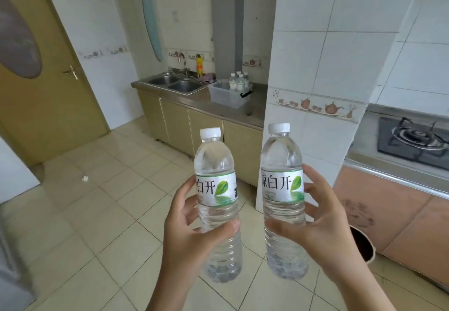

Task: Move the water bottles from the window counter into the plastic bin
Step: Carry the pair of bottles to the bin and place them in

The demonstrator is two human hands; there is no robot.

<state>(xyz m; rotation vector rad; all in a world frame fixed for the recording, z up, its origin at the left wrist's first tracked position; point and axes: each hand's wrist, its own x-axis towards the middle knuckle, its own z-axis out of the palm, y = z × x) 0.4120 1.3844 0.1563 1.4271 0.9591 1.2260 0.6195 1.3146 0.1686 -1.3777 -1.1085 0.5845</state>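
Note:
My left hand (187,223) grips a clear water bottle (216,164) with a white cap and a green-leaf label, held upright in front of me. A second, matching bottle (281,160) stands upright in the grip of my right hand (315,223). Both bottles hang over the tiled floor, a short gap between them. Far ahead, a clear plastic bin (223,95) sits on the steel counter by the sink. Several more water bottles (239,82) stand upright at its far end; whether inside it I cannot tell.
A double sink (175,83) with a tap lies left of the bin. A white tiled pillar (315,79) rises just right of my path. A gas hob (413,140) sits on the right counter. A closed door (36,79) is at the left.

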